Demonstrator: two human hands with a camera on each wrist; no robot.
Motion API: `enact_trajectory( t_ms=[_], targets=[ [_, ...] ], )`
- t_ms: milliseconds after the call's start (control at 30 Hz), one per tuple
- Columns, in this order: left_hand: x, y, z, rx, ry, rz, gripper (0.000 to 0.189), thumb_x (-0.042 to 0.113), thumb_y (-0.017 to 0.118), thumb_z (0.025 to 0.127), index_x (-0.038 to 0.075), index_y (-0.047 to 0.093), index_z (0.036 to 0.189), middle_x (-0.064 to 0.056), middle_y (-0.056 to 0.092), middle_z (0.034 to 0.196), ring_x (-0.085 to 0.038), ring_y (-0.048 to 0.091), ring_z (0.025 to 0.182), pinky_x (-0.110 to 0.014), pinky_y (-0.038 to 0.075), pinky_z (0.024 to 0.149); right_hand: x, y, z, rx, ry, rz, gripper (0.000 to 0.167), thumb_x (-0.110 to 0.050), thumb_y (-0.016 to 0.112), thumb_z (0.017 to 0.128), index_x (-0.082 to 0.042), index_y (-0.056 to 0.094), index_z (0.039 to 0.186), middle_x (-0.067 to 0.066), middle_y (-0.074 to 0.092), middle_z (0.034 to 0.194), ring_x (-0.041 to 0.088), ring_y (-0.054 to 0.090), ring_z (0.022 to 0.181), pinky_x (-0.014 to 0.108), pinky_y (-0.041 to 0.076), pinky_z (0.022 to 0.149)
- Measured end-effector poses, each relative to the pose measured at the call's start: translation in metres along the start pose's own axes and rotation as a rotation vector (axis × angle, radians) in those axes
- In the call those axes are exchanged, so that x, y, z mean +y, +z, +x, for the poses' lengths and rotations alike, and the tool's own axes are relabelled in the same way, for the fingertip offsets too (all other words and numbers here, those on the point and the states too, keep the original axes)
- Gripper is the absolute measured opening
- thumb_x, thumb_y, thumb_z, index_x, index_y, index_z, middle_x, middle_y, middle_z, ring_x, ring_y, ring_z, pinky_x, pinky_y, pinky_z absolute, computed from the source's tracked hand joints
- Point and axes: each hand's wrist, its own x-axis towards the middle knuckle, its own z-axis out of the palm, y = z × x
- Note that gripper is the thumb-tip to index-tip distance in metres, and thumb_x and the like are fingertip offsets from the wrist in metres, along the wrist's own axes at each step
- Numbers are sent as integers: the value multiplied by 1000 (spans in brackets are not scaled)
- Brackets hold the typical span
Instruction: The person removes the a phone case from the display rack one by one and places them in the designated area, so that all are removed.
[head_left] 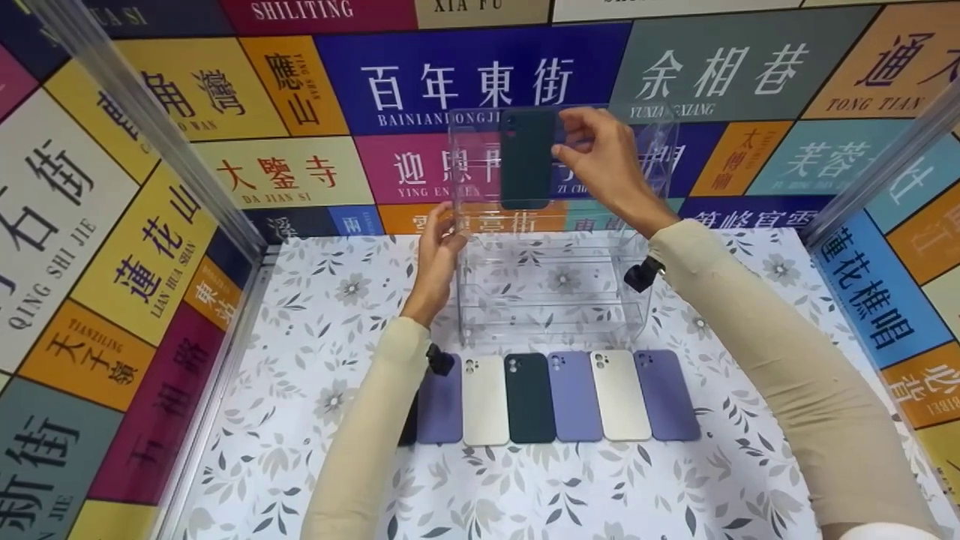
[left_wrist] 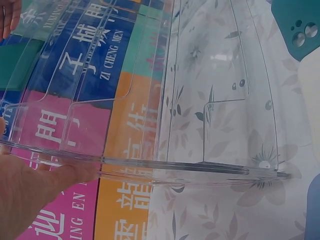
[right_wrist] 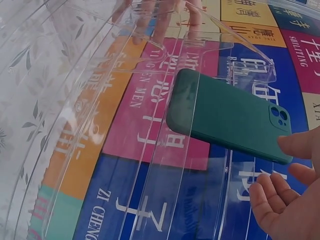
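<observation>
A clear tiered acrylic display rack (head_left: 547, 330) stands before the back wall. My left hand (head_left: 437, 259) grips its left side panel; in the left wrist view the hand (left_wrist: 35, 190) is at the panel's edge. A dark green phone case (head_left: 526, 161) leans upright in the upper tier. Its lower end sits behind a clear front lip in the right wrist view. My right hand (head_left: 604, 154) is at the case's right edge, thumb and forefinger apart. The right wrist view shows the thumb overlapping the corner beside the camera cutouts, the other fingers loosely bent.
On the flowered tabletop (head_left: 300, 480), a row of phone cases lies before the rack: purple (head_left: 667, 394), cream (head_left: 621, 394), dark green (head_left: 530, 397) and others. The left forearm partly covers a black one (head_left: 409, 427). Signboard-patterned walls (head_left: 480, 82) enclose the back and sides.
</observation>
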Motion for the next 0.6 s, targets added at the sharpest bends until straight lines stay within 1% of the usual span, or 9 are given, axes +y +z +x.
enact_trajectory(
  t_ms=[167, 267, 400, 500, 600],
  targets=[
    [-1, 0, 1, -12, 8, -22, 60, 2, 56, 104, 2, 43, 162, -29, 49, 160, -48, 44, 151, -54, 43, 120, 0, 1, 4, -14, 0, -17, 44, -6, 77, 101, -2, 69, 144, 17, 69, 131, 27, 68, 117, 35, 57, 104],
    [-1, 0, 2, -15, 10, -32, 59, 2, 56, 105, 2, 43, 162, -32, 47, 161, -47, 45, 150, -53, 44, 120, -1, 2, 6, -18, 6, -26, 46, -5, 77, 101, -2, 68, 145, 17, 69, 131, 27, 69, 117, 34, 57, 103],
    [1, 1, 1, -4, 4, -31, 57, 0, 56, 105, 6, 46, 160, -30, 50, 160, -41, 51, 145, -52, 44, 120, -3, 4, 9, -18, 3, -22, 50, -2, 77, 100, -3, 65, 149, 18, 68, 131, 27, 69, 115, 33, 57, 102],
    [1, 1, 1, 9, -4, -16, 55, 0, 56, 105, 9, 49, 159, -25, 53, 158, -35, 53, 143, -51, 45, 120, -3, 6, 10, -15, -22, -15, 53, 0, 76, 100, -4, 63, 152, 19, 68, 130, 26, 69, 114, 33, 58, 101],
    [1, 1, 1, 20, -4, -2, 54, 1, 58, 105, 9, 50, 158, -21, 57, 155, -32, 54, 142, -49, 45, 119, -2, 8, 10, -13, -48, -8, 52, 3, 74, 100, -4, 64, 151, 19, 68, 127, 25, 69, 111, 32, 57, 99]
  ],
)
